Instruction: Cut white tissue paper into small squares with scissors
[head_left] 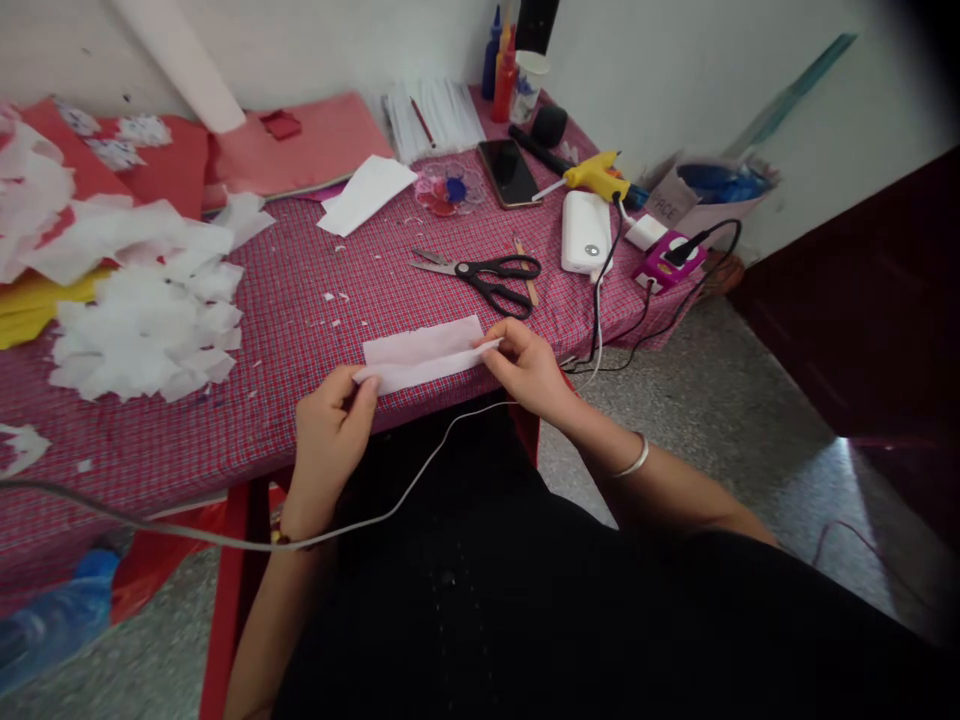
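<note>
A strip of thin white paper [424,345] lies at the table's front edge, its near side folded up along the length. My left hand [334,430] pinches the left end of the fold between thumb and fingers. At the right end, my right hand [523,368] grips the same fold with thumb and fingertips. Just beyond the paper rest scissors [480,270] with black handles, blades partly apart and pointing left. A wooden stick [525,262] lies under their handles.
White paper flowers [150,330] fill the left. Behind are a folded white sheet [367,195], a phone [508,172] and a yellow glue gun [596,175]. A white power bank [586,232] and purple socket block [667,260] trail cables at right. A pale cable [420,470] crosses my lap.
</note>
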